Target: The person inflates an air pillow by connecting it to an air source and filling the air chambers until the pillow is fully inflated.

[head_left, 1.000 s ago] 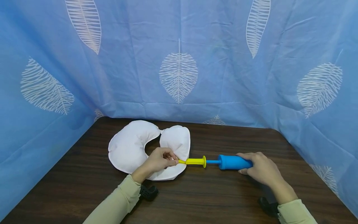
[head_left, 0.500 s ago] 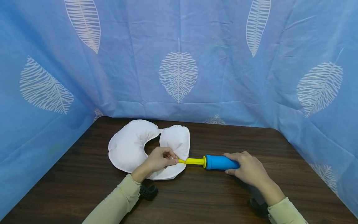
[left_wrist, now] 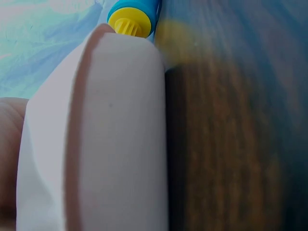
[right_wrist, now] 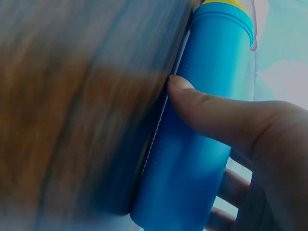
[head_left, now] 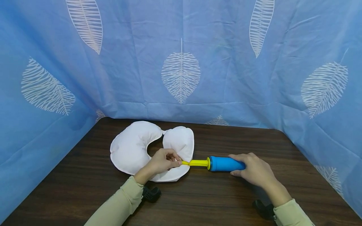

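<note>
Tabletop (head_left: 209, 202): pillow (head_left: 127, 151) apparently being inflated; nozzle (head_left: 185, 163) pinched by left grip (head_left: 160, 161), pump barrel (head_left: 224, 164) clasped by right grip (head_left: 256, 169); redraw likely needed.

We see a small, closed-in nook with a counter in it, but we can't tell if it is in a home, an office or a workshop. A blue cloth curtain with creases (head_left: 223, 78) hangs behind the counter and down both sides, like a little tent. Big white leaf shapes with thin lines (head_left: 181, 75) cover it, so it looks homey to us. The wide, dark brown counter with wood stripes and round back corners (head_left: 209, 201) fills the nook. The curvy white cloth pillow (head_left: 127, 150) and blue and yellow plastic hand pump (head_left: 223, 164) look like home things too.
</note>
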{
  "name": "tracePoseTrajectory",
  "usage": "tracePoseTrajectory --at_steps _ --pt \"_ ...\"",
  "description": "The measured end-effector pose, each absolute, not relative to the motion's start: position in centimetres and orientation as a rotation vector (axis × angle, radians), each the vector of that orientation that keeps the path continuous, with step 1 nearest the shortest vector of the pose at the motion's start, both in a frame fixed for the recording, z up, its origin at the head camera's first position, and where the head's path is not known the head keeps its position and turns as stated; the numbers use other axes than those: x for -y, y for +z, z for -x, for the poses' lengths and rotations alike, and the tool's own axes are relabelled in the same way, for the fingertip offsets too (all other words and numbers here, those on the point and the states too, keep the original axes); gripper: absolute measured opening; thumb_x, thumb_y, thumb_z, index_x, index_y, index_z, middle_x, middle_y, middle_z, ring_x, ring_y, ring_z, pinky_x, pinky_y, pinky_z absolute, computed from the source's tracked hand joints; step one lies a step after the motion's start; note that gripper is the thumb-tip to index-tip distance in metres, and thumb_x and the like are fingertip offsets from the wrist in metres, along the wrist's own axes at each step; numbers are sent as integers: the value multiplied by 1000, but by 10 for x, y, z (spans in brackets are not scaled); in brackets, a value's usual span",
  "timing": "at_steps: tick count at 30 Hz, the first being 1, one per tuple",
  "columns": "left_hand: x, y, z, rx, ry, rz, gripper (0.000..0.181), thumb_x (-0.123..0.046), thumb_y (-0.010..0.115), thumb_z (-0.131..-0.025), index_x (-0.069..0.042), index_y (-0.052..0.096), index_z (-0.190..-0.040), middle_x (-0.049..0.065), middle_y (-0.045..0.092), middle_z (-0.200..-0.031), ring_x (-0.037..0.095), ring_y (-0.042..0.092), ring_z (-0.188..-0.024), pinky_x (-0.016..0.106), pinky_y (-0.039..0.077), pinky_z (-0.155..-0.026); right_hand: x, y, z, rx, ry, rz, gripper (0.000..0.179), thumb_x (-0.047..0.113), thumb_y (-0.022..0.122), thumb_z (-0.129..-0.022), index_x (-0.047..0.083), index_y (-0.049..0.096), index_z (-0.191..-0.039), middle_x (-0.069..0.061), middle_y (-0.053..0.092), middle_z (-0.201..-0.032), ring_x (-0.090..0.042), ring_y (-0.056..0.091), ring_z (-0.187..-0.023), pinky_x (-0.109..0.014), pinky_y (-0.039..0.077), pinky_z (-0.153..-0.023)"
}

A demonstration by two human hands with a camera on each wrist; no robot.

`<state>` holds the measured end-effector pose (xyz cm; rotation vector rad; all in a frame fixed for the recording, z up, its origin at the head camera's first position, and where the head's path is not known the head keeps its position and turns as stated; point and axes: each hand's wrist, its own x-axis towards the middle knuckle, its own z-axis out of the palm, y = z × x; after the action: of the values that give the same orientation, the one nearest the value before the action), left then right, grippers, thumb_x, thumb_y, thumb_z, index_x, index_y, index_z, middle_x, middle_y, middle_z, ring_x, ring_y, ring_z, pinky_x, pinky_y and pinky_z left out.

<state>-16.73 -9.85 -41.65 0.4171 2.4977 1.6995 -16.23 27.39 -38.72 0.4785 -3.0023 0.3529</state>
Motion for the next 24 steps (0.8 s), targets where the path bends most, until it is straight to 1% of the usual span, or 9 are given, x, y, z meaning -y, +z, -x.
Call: tracePoseTrajectory --at_steps 4,8,15,20,24 --pt "98 -417 168 -2500 1707 -412 10 -8 84 -89 -3 76 -89 1 62 -77 12 55 -64 22 46 -58 -282 -386 165 3031 375 -441 68 42 91 -84 23 69 -146 -21 70 -138 -44 62 -120 -60 57 -77" --pt "98 -418 168 -2504 1704 -409 9 -8 84 -90 -4 76 -89 0 62 -76 11 55 -63 22 46 -58 -298 -386 168 3051 394 -389 69 39 91 -85 22 68 -147 -25 67 -140 -47 60 -123 -64 56 -80" --pt "98 -419 168 -2511 1695 -400 8 -8 84 -90 -6 76 -89 -2 62 -75 12 55 -63 23 46 -58 -325 -383 175 3068 450 -329 70 34 91 -86 20 65 -150 -33 59 -149 -61 51 -134 -73 52 -83" --pt "98 -418 168 -2514 1686 -385 8 -8 83 -91 -7 77 -88 -2 62 -75 12 55 -62 22 45 -59 -335 -382 177 3081 461 -309 72 33 91 -86 18 64 -151 -34 58 -150 -63 51 -133 -72 52 -83" --pt "99 -418 168 -2512 1685 -394 8 -9 83 -91 -6 76 -89 -1 62 -75 12 54 -62 23 46 -59 -333 -383 177 3083 470 -304 71 30 91 -86 17 65 -150 -34 60 -149 -63 52 -133 -72 52 -84"
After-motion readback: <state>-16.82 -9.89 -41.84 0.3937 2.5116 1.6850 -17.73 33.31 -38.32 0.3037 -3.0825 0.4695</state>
